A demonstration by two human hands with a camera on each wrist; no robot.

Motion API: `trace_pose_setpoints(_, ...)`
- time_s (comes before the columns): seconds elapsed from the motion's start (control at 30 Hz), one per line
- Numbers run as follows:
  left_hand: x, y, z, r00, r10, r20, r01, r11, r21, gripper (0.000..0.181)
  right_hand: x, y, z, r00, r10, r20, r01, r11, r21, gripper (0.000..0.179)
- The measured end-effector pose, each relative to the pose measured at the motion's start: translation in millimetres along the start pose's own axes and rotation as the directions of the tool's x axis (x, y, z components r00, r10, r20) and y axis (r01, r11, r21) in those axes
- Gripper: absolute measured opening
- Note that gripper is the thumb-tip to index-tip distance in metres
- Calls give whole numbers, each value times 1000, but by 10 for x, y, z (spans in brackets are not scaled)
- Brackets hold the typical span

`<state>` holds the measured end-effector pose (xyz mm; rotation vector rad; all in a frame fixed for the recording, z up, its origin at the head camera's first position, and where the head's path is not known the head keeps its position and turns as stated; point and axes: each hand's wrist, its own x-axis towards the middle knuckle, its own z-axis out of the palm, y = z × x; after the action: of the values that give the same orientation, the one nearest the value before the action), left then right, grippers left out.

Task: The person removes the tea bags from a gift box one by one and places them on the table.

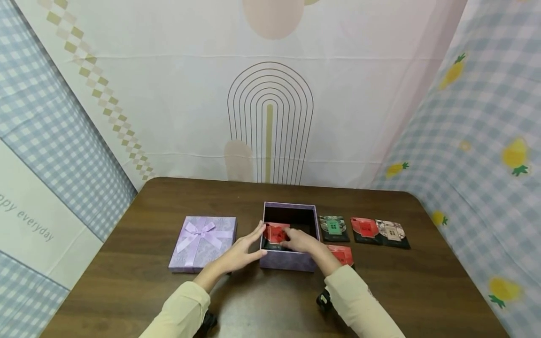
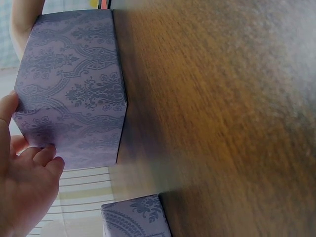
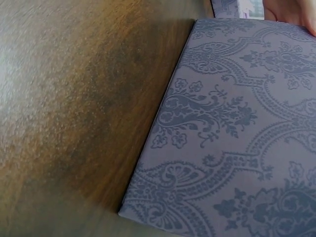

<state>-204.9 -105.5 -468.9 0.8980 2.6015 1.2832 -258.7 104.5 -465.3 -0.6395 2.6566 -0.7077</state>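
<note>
A purple patterned gift box [image 1: 288,261] stands uncovered on the table. Inside, at its left, is a flat square packet [image 1: 276,233] with a red upper part and a dark lower part. My right hand [image 1: 302,240] reaches over the front of the box and pinches the packet at its right edge. My left hand [image 1: 243,251] rests its fingers against the left side of the box, thumb near the front corner. In the left wrist view the left fingertips [image 2: 47,155] touch the patterned wall. The right hand's own fingers are hidden from the right wrist view.
Left of the box lies its purple lid [image 1: 203,244] with a ribbon bow. To the right lie a green packet [image 1: 334,228], a red packet [image 1: 365,230] beside a pale one [image 1: 393,233], and another red packet [image 1: 341,254] partly behind the right forearm. A curtain hangs behind the table [image 1: 262,300].
</note>
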Motion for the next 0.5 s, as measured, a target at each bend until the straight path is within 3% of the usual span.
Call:
trace_pose_setpoints(0.17,-1,-3,8,1000,-3,-9,3,1000,-5,69,0,-13,-13,995,1,-98,2,1000,27,36)
trace_pose_setpoints(0.33,1,-19,12,1000,0,-13,0,1000,-4,69,-5,-24,-34,980,11,-198,6,997,83,41)
trace_pose_setpoints(0.43,1,-27,10,1000,3,-15,-3,1000,2,69,-8,-22,-46,975,2,-221,27,991,128,44)
trace_pose_setpoints(0.5,2,-28,9,1000,3,-14,-3,1000,2,69,-8,-11,-62,980,-11,-198,54,975,216,44)
